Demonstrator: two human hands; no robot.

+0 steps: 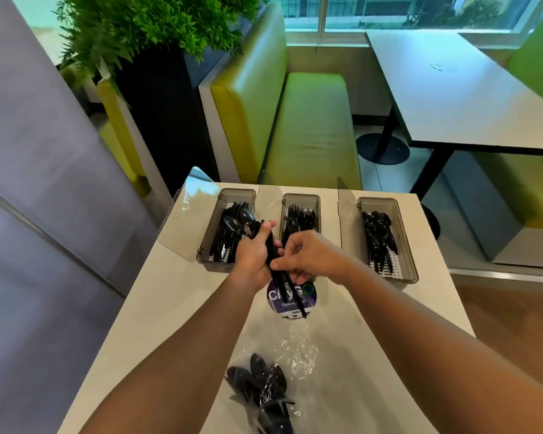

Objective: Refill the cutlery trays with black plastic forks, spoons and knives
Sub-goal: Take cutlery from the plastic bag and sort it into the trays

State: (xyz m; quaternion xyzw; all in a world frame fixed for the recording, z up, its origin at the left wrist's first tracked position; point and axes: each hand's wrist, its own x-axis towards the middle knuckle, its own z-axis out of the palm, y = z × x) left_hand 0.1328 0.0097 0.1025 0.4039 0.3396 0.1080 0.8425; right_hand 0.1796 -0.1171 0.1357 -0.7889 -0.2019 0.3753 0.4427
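Three smoky clear trays stand along the far edge of a white counter (157,308). The left tray (212,233) holds black spoons, the middle tray (300,198) black forks, the right tray (403,242) more black cutlery. My left hand (253,258) is closed around a bundle of black spoons (237,225), bowls pointing toward the left tray, handles sticking down over a round sticker. My right hand (308,258) pinches the handles of that bundle just beside the left hand. A clear plastic bag with black spoons (267,389) lies on the counter near me.
A round purple sticker (308,297) sits on the counter under the handles. Clear acrylic dividers (187,220) stand beside the trays. Beyond the counter are a green bench (311,126), a planter with foliage (145,29) and a white dining table (458,98).
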